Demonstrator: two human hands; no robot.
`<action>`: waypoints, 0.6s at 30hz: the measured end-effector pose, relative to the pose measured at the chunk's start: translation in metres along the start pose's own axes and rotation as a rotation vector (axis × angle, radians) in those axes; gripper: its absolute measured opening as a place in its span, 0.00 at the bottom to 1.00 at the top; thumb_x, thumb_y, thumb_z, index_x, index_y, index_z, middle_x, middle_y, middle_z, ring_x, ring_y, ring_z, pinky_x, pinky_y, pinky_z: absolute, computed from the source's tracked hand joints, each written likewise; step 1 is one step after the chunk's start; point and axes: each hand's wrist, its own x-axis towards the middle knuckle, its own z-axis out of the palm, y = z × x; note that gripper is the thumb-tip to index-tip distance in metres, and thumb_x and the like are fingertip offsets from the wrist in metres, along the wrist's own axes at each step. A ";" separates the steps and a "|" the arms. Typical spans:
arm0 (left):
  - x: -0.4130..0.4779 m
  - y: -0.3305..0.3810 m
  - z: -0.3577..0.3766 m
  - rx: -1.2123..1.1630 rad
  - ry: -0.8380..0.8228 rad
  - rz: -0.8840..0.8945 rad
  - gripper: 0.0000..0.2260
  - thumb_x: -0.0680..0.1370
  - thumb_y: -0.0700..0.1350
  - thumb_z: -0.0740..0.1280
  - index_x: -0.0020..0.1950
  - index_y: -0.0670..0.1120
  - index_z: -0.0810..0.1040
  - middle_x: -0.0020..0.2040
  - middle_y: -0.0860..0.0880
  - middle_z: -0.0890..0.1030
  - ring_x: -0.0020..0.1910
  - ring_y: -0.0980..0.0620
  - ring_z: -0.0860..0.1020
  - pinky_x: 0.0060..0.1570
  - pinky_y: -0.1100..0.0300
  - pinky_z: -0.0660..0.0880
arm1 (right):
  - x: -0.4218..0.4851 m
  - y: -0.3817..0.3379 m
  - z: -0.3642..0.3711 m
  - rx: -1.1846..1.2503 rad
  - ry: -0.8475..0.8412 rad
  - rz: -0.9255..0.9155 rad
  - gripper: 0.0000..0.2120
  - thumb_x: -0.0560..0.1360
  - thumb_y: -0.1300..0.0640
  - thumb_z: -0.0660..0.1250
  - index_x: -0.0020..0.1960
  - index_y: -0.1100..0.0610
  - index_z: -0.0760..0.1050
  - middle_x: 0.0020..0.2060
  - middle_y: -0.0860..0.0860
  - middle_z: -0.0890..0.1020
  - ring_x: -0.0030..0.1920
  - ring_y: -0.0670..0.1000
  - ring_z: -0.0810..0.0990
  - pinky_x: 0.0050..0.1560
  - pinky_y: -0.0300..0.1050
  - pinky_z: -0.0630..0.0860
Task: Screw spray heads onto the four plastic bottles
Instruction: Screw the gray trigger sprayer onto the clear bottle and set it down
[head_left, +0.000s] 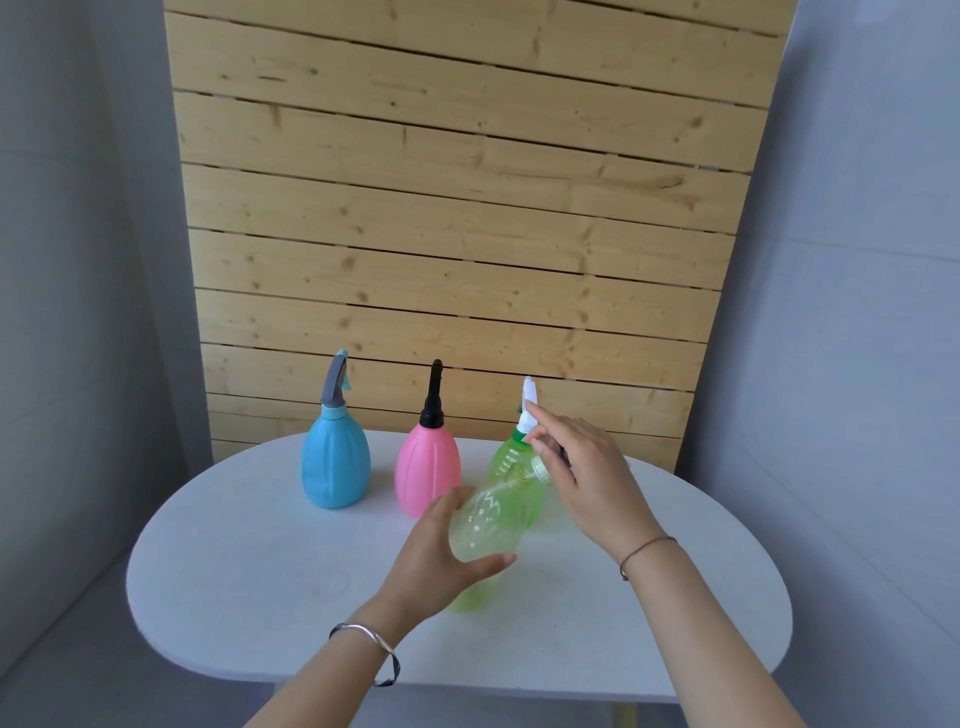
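Holding a see-through green bottle low in the middle of the frame, the left hand is wrapping its grip around the bottle's fat lower part, with the thumb on the near side and the fingers on the far side. This bottle is tilting, with its open neck pointing up and to the right. The right hand is sitting at that neck, with its fingers curling in toward the rim; what its grip is pinching is hidden behind the fingers, so I cannot tell.

Just behind, a second green bottle is standing upright on the white surface, and it is wearing a white spray head. To its left, a pink bottle is standing with a black spray head on top. Further left, a blue bottle is standing with a grey spray head. These three are lining up in a row across the middle of the frame, near each other but not touching, as far as I can see.

A silver bangle is sitting on the left wrist. A thin brown cord is sitting on the right wrist. A wooden plank wall is filling the top of the frame.
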 end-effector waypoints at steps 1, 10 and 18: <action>0.001 -0.001 0.001 -0.012 -0.009 0.000 0.29 0.64 0.58 0.76 0.61 0.60 0.67 0.60 0.59 0.74 0.57 0.63 0.71 0.52 0.75 0.65 | 0.000 -0.001 -0.001 -0.016 0.003 -0.008 0.18 0.81 0.60 0.57 0.70 0.55 0.68 0.50 0.48 0.82 0.52 0.52 0.77 0.57 0.46 0.69; 0.007 0.021 0.006 -0.172 -0.019 0.113 0.27 0.74 0.54 0.68 0.69 0.59 0.58 0.64 0.70 0.63 0.61 0.82 0.60 0.54 0.86 0.57 | 0.011 -0.013 0.007 -0.102 -0.001 -0.030 0.24 0.80 0.67 0.53 0.74 0.52 0.62 0.56 0.47 0.82 0.55 0.52 0.76 0.57 0.40 0.64; 0.022 0.038 0.005 -0.368 0.156 0.228 0.11 0.76 0.43 0.68 0.58 0.52 0.78 0.53 0.55 0.82 0.57 0.56 0.78 0.57 0.65 0.72 | 0.019 -0.031 0.020 -0.108 0.005 -0.108 0.27 0.78 0.68 0.54 0.75 0.52 0.59 0.59 0.45 0.81 0.57 0.50 0.74 0.58 0.33 0.58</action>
